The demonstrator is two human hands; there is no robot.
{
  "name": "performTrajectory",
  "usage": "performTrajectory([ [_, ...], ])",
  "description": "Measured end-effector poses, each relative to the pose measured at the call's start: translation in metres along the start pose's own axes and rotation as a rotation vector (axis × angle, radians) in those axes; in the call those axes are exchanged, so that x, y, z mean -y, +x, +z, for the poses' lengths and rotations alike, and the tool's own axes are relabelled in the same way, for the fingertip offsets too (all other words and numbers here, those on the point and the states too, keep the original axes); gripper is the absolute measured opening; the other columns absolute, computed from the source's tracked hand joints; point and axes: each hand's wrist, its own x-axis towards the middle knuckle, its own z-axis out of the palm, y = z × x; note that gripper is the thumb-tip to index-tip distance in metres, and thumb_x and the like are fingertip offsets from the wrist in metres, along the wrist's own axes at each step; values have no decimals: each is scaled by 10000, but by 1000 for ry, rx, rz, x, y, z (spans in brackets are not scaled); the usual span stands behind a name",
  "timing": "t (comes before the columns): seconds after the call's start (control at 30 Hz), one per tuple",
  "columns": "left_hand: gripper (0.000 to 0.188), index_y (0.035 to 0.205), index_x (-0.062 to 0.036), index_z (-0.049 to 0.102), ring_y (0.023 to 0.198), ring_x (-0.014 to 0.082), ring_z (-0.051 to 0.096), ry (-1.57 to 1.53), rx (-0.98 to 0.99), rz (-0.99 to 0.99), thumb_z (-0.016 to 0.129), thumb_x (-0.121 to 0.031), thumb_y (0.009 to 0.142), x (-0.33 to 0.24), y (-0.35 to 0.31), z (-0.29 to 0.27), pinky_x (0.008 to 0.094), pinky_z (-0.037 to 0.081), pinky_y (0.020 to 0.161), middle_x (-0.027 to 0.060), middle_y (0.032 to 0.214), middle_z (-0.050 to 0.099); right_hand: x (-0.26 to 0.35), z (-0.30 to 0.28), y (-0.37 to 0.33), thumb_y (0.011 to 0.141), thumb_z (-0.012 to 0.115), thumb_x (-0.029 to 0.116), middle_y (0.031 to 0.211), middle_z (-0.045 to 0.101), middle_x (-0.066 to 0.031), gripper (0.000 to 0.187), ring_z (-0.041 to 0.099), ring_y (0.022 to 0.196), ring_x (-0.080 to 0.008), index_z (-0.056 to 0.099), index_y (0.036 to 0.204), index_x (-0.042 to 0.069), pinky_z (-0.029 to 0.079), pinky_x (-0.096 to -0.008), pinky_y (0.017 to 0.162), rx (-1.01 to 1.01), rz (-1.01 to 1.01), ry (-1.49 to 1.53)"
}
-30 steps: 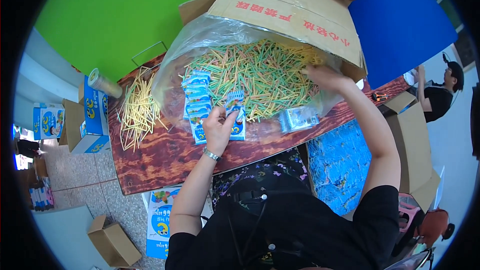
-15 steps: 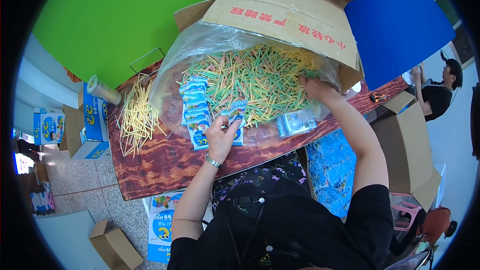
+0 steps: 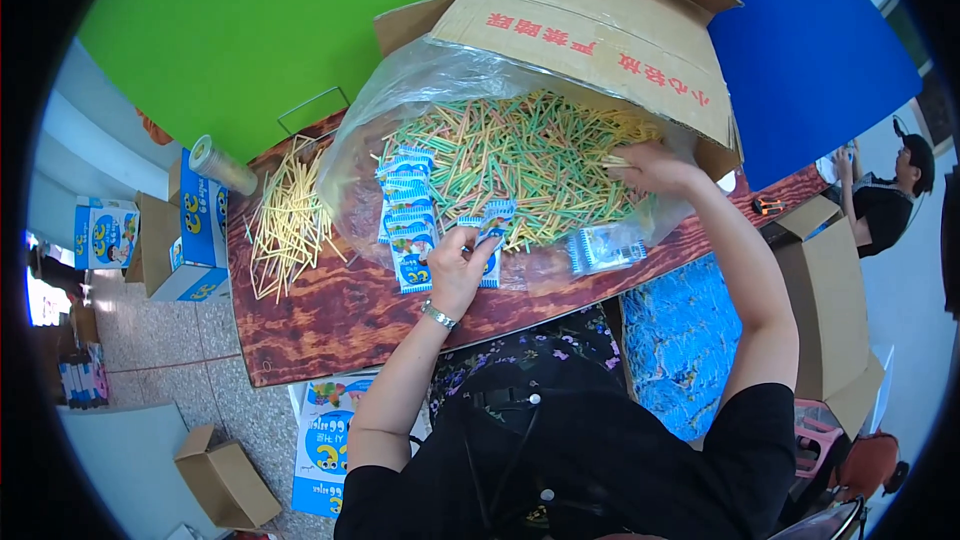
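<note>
Colourful thin sticks, green, yellow and pink, are heaped in a clear plastic bag that spills from a tipped cardboard box. My right hand is at the heap's right side, its fingers closed on a few pale yellow sticks. At the heap's front edge my left hand pinches a small blue-and-white packet. Just left of it, similar packets lie in an overlapping row. Another clear-and-blue packet rests on the bag's edge to the right.
Loose pale sticks lie on the left of the wood-patterned table, beside a clear jar. Blue boxes stand to the left. An open carton is at the right, and a person sits beyond it.
The whole view has shifted a little to the right. My right hand has drawn slightly back, and yellow stick ends now show at its fingertips. My left hand keeps its packet.
</note>
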Motion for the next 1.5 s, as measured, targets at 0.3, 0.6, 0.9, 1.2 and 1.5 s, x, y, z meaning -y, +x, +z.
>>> performTrajectory([
  [0.3, 211, 782, -36, 586, 657, 271, 562, 97, 0, 125, 769, -126, 727, -8, 2, -5, 379, 436, 579, 90, 690, 556, 93, -36, -6, 978, 493, 235, 760, 601, -44, 186, 616, 626, -129, 493, 978, 49, 503, -301, 572, 375, -313, 624],
  [0.6, 198, 787, -40, 610, 625, 246, 533, 166, -67, 320, 782, -116, 728, -6, 6, -9, 364, 408, 556, 75, 676, 548, 137, -64, 23, 972, 494, 282, 684, 610, -68, 285, 644, 590, -167, 555, 884, 19, 514, -323, 553, 652, -301, 285],
  [0.9, 200, 798, -43, 609, 638, 265, 533, 213, -108, 393, 784, -102, 720, -9, 4, -14, 374, 408, 570, 80, 688, 552, 147, -69, 40, 947, 522, 281, 716, 629, -72, 297, 655, 603, -159, 583, 864, 2, 543, -306, 531, 810, -158, 174],
  [1.2, 208, 840, -48, 618, 666, 264, 566, 242, -128, 435, 782, -89, 719, -12, 5, -10, 374, 426, 579, 85, 710, 578, 180, -86, 33, 902, 611, 272, 715, 666, -153, 331, 697, 686, -254, 638, 812, -46, 559, -363, 602, 681, -175, -200],
  [1.5, 228, 902, -20, 625, 692, 249, 610, 10, -17, 220, 767, -89, 738, -10, 8, -19, 361, 481, 569, 105, 770, 609, 149, -82, 5, 803, 718, 270, 929, 654, -181, 525, 647, 878, -381, 532, 1236, 40, 526, -449, 742, -139, -651, -11],
])
